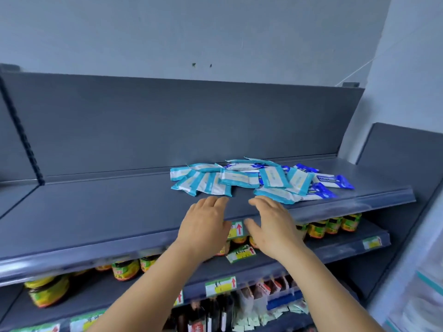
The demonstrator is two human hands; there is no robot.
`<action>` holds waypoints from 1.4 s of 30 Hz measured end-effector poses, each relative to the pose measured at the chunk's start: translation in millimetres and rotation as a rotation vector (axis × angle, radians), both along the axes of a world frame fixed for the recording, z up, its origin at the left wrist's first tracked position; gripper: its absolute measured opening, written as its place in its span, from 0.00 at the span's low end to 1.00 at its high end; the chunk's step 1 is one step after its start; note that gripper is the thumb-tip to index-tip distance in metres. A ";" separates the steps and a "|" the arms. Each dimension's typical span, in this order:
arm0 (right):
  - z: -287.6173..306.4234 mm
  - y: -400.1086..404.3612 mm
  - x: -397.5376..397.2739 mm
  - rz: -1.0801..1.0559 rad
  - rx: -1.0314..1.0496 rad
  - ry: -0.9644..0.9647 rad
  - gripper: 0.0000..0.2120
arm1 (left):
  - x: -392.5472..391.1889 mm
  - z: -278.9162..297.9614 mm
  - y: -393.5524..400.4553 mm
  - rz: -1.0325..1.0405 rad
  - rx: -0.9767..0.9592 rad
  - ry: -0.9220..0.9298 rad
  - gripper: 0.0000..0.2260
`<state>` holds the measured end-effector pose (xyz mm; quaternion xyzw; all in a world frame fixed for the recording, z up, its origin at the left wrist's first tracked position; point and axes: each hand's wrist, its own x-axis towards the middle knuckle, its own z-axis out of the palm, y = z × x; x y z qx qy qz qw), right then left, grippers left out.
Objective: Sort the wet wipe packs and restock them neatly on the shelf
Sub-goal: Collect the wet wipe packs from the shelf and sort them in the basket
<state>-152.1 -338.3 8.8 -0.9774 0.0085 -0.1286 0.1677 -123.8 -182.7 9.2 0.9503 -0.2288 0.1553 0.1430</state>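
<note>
Shelf: the dark grey top shelf (pixel 100 212) holds a messy pile of packs toward its right side.
Light blue packs: the teal-and-white packs (pixel 239 179) lie flat, overlapping each other.
Dark blue packs: the dark blue packs (pixel 333 182) sit at the pile's right end.
Left hand: the left hand (pixel 203 224) is flat, fingers straight, holding nothing, just in front of the pile.
Right hand: the right hand (pixel 271 224) is also flat and empty, fingertips close to the nearest pack.
Below: jars (pixel 125 269) stand on the lower shelf.

About ten teal-edged wet wipe packs (pixel 239 179), three dark-blue packs (pixel 335 181), two hands, three shelves (pixel 96 207).
</note>
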 end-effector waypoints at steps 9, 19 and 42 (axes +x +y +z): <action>-1.6 -28.7 107.9 0.113 -0.019 0.022 0.23 | 101.8 -7.0 -16.6 0.195 0.044 0.091 0.25; -13.5 -20.1 197.1 0.096 -0.143 0.161 0.23 | 193.4 -11.6 -6.2 0.216 0.136 0.150 0.31; -8.0 39.4 176.1 0.065 -0.162 0.312 0.20 | 177.6 -16.6 86.9 0.256 0.097 0.126 0.17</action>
